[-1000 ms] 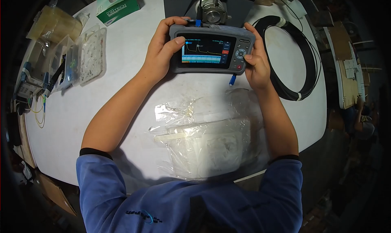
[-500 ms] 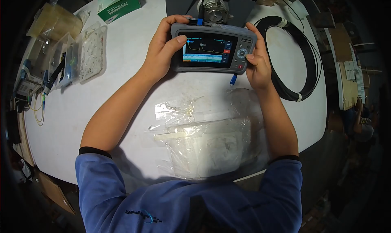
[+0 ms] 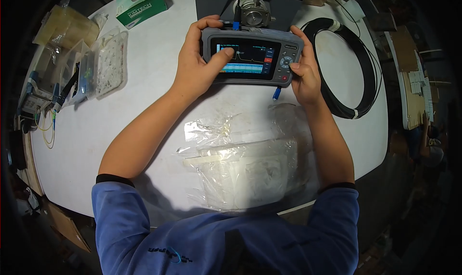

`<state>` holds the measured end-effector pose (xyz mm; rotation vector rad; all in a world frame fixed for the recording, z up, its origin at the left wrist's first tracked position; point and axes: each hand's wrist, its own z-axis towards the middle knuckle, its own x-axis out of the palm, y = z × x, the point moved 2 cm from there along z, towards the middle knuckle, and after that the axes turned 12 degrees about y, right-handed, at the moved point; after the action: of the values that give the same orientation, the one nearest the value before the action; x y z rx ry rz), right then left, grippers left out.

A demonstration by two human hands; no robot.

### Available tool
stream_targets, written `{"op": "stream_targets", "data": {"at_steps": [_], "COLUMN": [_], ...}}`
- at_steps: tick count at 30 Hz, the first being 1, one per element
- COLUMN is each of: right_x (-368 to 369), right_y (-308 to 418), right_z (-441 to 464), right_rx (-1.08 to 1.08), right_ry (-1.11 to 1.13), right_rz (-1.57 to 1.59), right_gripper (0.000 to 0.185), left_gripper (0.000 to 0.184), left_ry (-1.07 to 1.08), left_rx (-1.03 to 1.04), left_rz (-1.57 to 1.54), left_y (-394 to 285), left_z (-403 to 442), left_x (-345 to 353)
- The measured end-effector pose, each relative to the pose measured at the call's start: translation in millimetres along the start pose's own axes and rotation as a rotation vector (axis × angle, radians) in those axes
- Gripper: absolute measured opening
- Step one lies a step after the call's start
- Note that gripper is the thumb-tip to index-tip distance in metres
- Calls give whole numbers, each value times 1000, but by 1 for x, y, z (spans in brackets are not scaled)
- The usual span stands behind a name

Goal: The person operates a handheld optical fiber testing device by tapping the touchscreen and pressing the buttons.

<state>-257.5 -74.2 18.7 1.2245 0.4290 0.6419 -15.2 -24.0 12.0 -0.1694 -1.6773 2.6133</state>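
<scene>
By the curled fingers of the left hand (image 3: 195, 70) and right hand (image 3: 306, 78), a grey, rectangular handheld instrument (image 3: 254, 56) is gripped at both ends over the white table (image 3: 72, 155). Its lit screen (image 3: 250, 63) is partly covered by the left thumb (image 3: 222, 59). Below, a clear, crinkled plastic bag (image 3: 250, 174) is spread; at right, a black cable coil (image 3: 368, 68) is laid.
</scene>
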Motion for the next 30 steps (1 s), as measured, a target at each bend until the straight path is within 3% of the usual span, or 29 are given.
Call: {"op": "stream_targets", "data": {"at_steps": [7,13,22,30], "right_x": [-1,1,-1,-1], "right_y": [0,0,0,-1], "right_z": [-1,-1,-1,-1], "right_rx": [14,16,24,26], "right_ry": [-8,-10,-18,-11], "right_rz": [-81,-50,-71,-61], "right_gripper": [80,79,80,79], "left_gripper": [56,53,62,59], "left_ry": [-58,-50,-89,-88], "left_rx": [-54,-74,-63,-97], "left_rz": [230,-1,120,134], "left_y": [-4,-3,-1,-3], "left_z": [0,1,2,5], "left_x": [7,5,9,8]}}
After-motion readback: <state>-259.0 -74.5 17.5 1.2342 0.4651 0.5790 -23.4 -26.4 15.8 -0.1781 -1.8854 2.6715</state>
